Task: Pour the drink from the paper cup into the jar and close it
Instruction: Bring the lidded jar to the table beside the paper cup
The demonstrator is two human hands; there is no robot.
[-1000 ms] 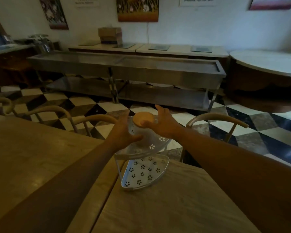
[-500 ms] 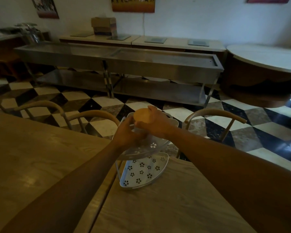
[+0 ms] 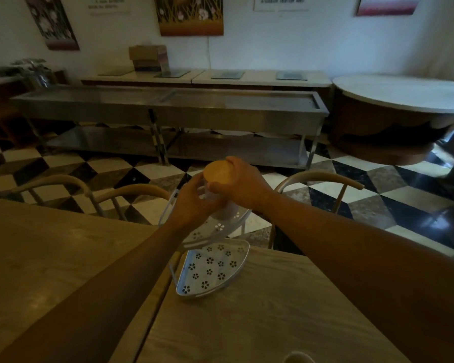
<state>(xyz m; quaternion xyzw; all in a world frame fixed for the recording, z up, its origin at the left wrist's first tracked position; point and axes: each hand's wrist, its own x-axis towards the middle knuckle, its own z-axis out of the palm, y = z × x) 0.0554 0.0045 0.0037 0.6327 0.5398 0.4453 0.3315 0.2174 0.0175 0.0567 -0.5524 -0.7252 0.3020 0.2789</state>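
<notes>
Wooden table — jar (lidded) between hands.

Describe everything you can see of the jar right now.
The jar is pale and translucent-looking, held upright above the upper tier of the white flower-punched rack. A round tan lid sits on top. The left hand wraps its body; the right hand grips the lid. Contents cannot be seen.

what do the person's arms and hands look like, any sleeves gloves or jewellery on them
Both forearms are bare from the bottom edge of the picture up to the wrists, with no sleeve in view. The left hand and right hand wear no gloves. No watch, bracelet or ring shows on either, though the picture is dim and some fingers are hidden.
</notes>
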